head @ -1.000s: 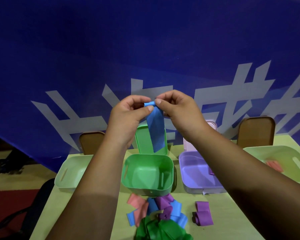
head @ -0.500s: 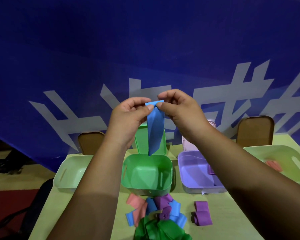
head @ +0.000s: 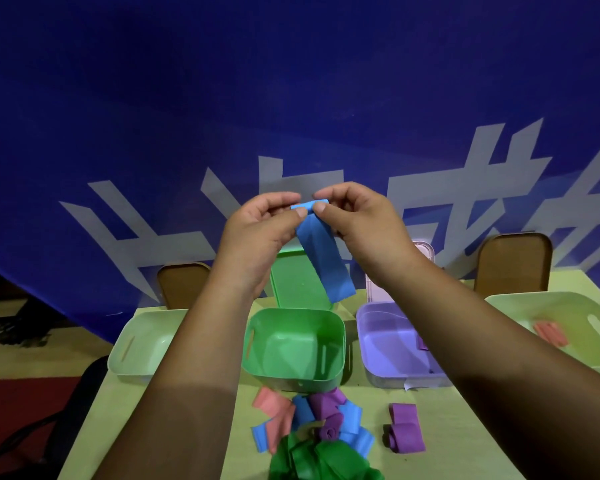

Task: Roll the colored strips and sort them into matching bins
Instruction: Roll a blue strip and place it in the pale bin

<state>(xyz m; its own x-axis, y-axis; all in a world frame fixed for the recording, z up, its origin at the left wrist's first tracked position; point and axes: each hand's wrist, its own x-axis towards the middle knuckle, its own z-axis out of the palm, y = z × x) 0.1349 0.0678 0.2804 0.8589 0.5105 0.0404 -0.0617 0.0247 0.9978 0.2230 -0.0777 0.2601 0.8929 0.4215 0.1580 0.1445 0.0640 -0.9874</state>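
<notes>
Blue strip (head: 321, 258) held up in the air above and behind the green bin (head: 291, 348), top end folded over into a small first turn, rest hanging down loose toward the bin's far rim. Left hand (head: 257, 230) pinches the left side of that folded end between thumb and forefinger, other fingers curled in. Right hand (head: 361, 223) pinches the right side the same way, thumb tip on the fold, remaining fingers curled. Both hands close together, thumbs almost touching.

Green bin sits open on the yellow-green table (head: 465, 427), nothing seen inside. Green lid (head: 295, 282) leans upright just behind the green bin. Purple bin (head: 388, 344) just right of the green bin, a small purple piece (head: 422, 342) inside. Pale bin (head: 142, 341) left of the green bin, partly hidden by the left forearm. Second pale bin (head: 568, 323) well right of the green bin, pink strip (head: 549, 332) lying in it. Mixed pile of strips (head: 312, 427), pink, blue, purple and green, right in front of the green bin. Lone purple strip (head: 404, 427), partly curled, front-right of the green bin. Blue banner (head: 291, 98) with white characters behind the green bin
</notes>
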